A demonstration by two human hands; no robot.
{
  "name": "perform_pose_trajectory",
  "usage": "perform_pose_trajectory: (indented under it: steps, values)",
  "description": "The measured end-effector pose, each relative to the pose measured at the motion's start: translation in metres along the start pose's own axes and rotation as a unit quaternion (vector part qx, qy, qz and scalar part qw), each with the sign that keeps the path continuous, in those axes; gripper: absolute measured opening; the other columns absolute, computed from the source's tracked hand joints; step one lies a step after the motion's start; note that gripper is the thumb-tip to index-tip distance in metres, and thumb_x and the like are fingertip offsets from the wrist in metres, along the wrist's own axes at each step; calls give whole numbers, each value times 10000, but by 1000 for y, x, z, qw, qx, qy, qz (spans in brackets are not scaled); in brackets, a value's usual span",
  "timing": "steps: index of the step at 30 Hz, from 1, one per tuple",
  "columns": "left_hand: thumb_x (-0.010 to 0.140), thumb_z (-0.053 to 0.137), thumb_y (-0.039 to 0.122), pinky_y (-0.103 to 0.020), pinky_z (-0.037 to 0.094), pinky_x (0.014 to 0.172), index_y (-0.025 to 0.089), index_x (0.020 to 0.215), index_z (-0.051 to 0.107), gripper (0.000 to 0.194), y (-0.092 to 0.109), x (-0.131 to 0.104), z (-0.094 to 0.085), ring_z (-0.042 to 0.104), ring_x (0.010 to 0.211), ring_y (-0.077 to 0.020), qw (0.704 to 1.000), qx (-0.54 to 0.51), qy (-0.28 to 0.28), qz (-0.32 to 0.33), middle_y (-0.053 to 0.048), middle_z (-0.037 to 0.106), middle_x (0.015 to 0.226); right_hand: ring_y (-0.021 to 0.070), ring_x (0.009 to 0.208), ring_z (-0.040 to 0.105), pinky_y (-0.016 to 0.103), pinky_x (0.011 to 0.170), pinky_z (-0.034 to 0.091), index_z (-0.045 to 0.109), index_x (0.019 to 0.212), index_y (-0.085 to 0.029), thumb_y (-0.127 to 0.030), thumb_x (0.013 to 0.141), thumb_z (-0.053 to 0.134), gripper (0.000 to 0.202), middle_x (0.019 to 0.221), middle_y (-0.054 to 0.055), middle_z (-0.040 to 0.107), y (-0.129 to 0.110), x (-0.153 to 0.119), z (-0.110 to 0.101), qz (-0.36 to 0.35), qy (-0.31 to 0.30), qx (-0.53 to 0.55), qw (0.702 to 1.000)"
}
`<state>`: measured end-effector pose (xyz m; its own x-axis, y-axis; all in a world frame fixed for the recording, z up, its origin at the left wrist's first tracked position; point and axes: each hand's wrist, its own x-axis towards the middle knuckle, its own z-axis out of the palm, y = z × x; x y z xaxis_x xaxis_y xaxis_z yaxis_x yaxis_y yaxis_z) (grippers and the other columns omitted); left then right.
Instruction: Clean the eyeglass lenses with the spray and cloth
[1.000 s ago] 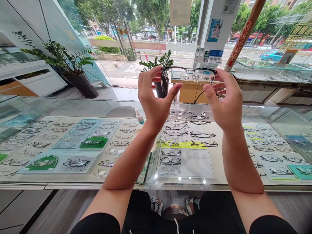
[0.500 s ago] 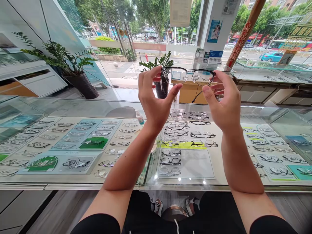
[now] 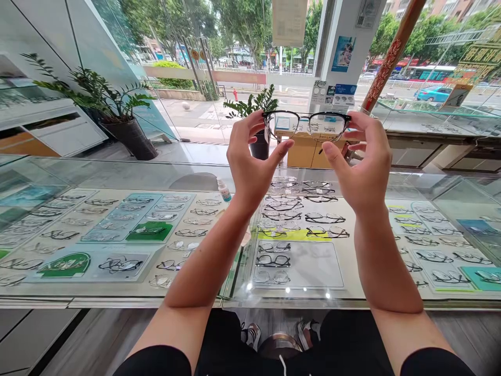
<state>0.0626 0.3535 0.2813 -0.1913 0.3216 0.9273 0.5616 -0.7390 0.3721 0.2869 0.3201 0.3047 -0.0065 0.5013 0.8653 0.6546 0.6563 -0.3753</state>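
Observation:
A pair of eyeglasses (image 3: 327, 116) with a dark upper rim and clear lenses is held up above the glass counter, its front roughly level. My left hand (image 3: 252, 156) grips the left end of the frame near the hinge, fingers curled behind and thumb apart below the lens. On the other end, my right hand (image 3: 362, 162) holds the frame by the right hinge, its thumb raised below that lens. The temples are mostly hidden behind my fingers. Beneath both forearms, rows of eyeglasses (image 3: 274, 260) lie inside the display case.
The glass display case (image 3: 297, 300) runs across in front of me. A small spray bottle (image 3: 224, 190) stands near its far side. Beyond are potted plants (image 3: 135, 136), a wooden cabinet (image 3: 301, 151) and another glass counter (image 3: 415, 122) on the right. A round stool (image 3: 281, 342) is below.
The eyeglasses have turned slightly, so the front shows more squarely and the lower right temple has gone from sight. Both hands have shifted a little right and down.

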Motion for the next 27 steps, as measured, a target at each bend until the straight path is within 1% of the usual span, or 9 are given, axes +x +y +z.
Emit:
perform_pose_trajectory:
  steps: [2,5,8,11,15,18,20,23,27]
  values:
    - [879,824,646,-457,591,986,340,1490,564,731,-1,0,0,681,1302,-330,1000,4,16,13,-104,672,1422,364,1298,683,580,1012,632,494,1564,-360,-514,1041,650,568,1489,133,643,-3,0,1,-8,-5,-9,1000]
    - [877,822,650,-505,569,1039,353,1525,520,774,-3,-1,0,624,1385,-369,999,12,39,25,-105,632,1462,384,1355,663,599,1015,634,444,1619,-356,-490,1064,609,594,1499,144,644,-5,-1,4,-18,-17,-23,999]
    - [866,836,641,-535,547,1082,360,1549,494,814,-3,-2,-3,565,1447,-393,999,8,38,30,-109,597,1502,393,1403,639,593,1034,628,414,1653,-359,-490,1077,586,615,1513,137,646,-4,-1,5,-20,-28,-22,999]
    - [858,849,630,-544,537,1099,362,1562,482,838,-2,-2,-4,521,1486,-407,998,7,40,43,-112,576,1522,398,1420,630,579,1055,617,425,1650,-361,-493,1076,594,613,1523,126,651,-2,-1,6,-15,-31,-5,999]
    - [873,840,619,-536,547,1091,358,1558,484,815,-2,-2,-3,537,1473,-396,997,16,52,49,-112,585,1508,406,1424,622,591,1054,614,424,1649,-362,-498,1077,591,611,1533,130,642,-2,-2,7,-14,-34,5,999]
    - [894,810,639,-537,553,1096,367,1569,464,806,-7,-2,0,556,1467,-383,999,-5,36,28,-111,583,1516,425,1446,593,614,1052,610,394,1671,-376,-490,1064,614,656,1582,133,587,-5,-3,7,-23,-31,-1,999]
    - [906,793,649,-538,557,1099,369,1563,466,785,-11,-2,3,580,1451,-373,999,-17,27,18,-110,588,1507,416,1439,597,608,1042,617,390,1671,-388,-468,1065,614,651,1587,129,572,-7,-3,6,-28,-20,-10,999]
    - [910,789,653,-534,567,1103,362,1540,485,758,-14,-3,5,619,1416,-357,999,-24,23,10,-109,601,1487,385,1400,624,581,1033,629,434,1632,-390,-432,1071,609,589,1551,132,598,-10,-3,5,-26,-5,-12,1000]
    - [891,797,678,-535,580,1105,349,1523,485,777,-14,-5,6,642,1390,-355,1000,-26,18,2,-113,590,1502,390,1402,620,593,1039,626,494,1578,-369,-432,1048,650,556,1511,133,625,-9,-3,6,-22,4,3,1000]
